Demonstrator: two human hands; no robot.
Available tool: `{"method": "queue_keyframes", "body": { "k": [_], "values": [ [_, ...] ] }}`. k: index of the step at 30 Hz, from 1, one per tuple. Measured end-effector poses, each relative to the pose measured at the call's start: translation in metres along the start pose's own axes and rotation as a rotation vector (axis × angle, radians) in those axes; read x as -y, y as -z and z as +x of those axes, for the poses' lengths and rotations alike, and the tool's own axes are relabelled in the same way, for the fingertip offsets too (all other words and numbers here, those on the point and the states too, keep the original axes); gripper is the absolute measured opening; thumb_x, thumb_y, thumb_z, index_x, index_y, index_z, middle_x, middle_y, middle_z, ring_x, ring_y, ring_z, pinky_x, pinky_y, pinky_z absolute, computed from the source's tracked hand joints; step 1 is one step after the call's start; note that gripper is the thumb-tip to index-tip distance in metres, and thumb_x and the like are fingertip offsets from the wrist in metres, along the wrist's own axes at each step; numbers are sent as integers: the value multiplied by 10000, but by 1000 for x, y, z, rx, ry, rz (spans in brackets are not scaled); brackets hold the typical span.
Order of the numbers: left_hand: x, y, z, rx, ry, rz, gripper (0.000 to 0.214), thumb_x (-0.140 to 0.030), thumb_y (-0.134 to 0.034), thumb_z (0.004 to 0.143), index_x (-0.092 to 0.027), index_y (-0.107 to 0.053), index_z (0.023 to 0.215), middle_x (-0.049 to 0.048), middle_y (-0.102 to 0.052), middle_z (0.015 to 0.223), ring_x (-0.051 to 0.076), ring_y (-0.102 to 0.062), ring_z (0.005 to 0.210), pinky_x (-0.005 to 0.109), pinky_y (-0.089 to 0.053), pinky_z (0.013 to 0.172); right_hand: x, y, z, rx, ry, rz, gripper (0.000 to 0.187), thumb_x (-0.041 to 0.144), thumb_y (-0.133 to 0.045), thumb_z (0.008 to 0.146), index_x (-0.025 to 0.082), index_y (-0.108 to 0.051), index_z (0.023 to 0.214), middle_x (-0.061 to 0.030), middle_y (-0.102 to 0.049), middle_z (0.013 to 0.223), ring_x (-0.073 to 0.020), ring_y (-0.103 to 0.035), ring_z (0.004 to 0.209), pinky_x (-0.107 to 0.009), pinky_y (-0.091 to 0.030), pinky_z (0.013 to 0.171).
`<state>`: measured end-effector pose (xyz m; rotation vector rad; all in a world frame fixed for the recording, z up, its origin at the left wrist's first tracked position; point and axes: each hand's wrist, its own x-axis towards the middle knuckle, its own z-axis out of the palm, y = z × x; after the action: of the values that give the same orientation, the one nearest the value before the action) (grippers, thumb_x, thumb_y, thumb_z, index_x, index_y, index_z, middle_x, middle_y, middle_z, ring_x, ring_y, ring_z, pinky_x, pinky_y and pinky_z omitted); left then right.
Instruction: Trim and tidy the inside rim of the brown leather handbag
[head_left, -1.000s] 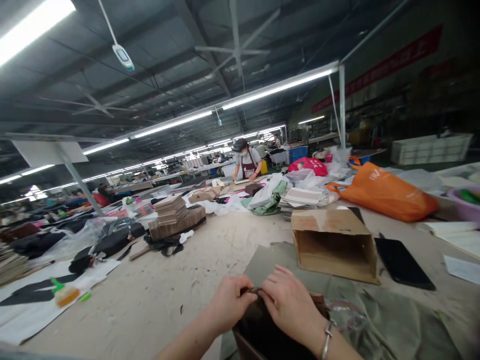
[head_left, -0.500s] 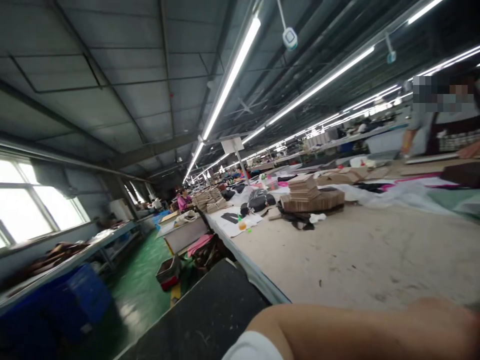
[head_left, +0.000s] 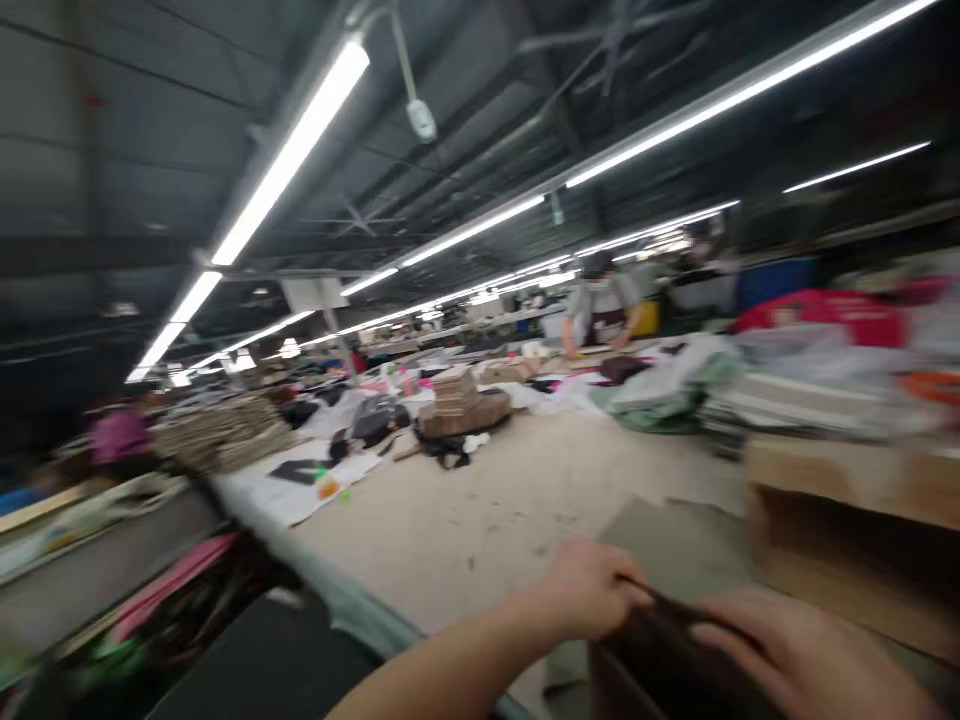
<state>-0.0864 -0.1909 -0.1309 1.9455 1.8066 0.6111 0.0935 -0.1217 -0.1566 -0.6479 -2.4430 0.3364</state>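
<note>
One brown bag (head_left: 660, 655), dark inside

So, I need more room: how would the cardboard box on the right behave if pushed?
The cardboard box probably slides rather than tips: it sits low and wide. It may be light, being open-sided, though shadow hides any contents. Its flat panels suggest stiffness.

Your bare left forearm (head_left: 457, 660) slants up from the bottom edge toward the right, ending at your left hand (head_left: 589, 590), back upward, thumb and fingers pinched together at the tips. Your right hand (head_left: 795, 640) comes in from the lower right, near but apart from the left, its thumb below its fingers, gripping, blurred. Both hands sit low, fingertips toward each other.
</note>
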Motion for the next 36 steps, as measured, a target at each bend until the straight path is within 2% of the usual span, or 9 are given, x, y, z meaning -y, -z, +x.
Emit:
{"method": "queue_keyframes", "body": {
  "k": [2,4,11,18,21,24,30,33,36],
  "values": [
    [-2,8,-1,-31,-14,-4,140,-260,-562,743,-195,-686,732,3,-675,717,160,-583,717,261,-399,649,4,33,-26,100,-93,-99,154,343,-530,855,304,-674,817,9,-692,769,-169,-628,716,-258,-422,632],
    [2,12,5,-61,-17,1,160,-250,-525,744,-182,-647,668,-4,-635,661,163,-564,695,267,-377,635,9,46,-30,110,-162,-189,231,326,-504,873,251,-656,716,5,-677,709,-161,-613,691,-258,-382,606],
    [0,15,9,48,-5,-45,228,-321,-473,780,-178,-588,644,-14,-589,641,167,-559,688,257,-381,641,-1,38,-21,20,-165,-226,274,371,-556,843,198,-635,646,0,-660,662,-130,-580,674,-255,-310,586],
    [-4,28,9,171,4,-70,138,-260,-536,720,-183,-647,690,-25,-640,684,152,-571,707,236,-382,642,-26,45,-33,158,-217,219,357,556,-704,669,221,-713,795,41,-649,657,-99,-555,616,-199,-338,548],
    [-2,30,6,190,-17,-42,147,-259,-550,722,-209,-687,741,-32,-676,720,152,-588,736,233,-385,671,-32,47,-32,163,-206,326,323,504,-671,736,192,-715,806,18,-661,707,-108,-573,669,-197,-370,605],
    [2,29,4,176,-28,-15,188,-285,-526,757,-211,-697,729,-20,-680,700,153,-589,715,237,-382,658,-28,47,-28,126,-185,285,303,421,-554,859,169,-696,768,0,-637,676,-107,-558,667,-209,-365,619],
    [9,28,4,76,-77,-17,217,-299,-499,794,-214,-677,705,-10,-674,687,161,-593,701,258,-395,679,-12,49,-19,111,-197,49,335,369,-521,884,162,-621,640,10,-550,596,-111,-501,616,-233,-329,595],
    [12,27,3,50,-54,-87,223,-289,-508,791,-281,-699,906,-30,-710,929,182,-601,913,277,-396,833,-3,56,-23,168,-285,46,219,427,-643,783,214,-691,794,0,-641,721,-154,-564,717,-241,-384,664],
    [11,28,1,113,-55,-136,309,-275,-511,789,-333,-672,1047,-60,-678,1095,182,-560,1045,289,-349,945,9,60,-28,203,-379,83,511,447,-774,621,314,-642,1096,1,-678,975,-221,-584,927,-276,-418,808]
  ]
}}
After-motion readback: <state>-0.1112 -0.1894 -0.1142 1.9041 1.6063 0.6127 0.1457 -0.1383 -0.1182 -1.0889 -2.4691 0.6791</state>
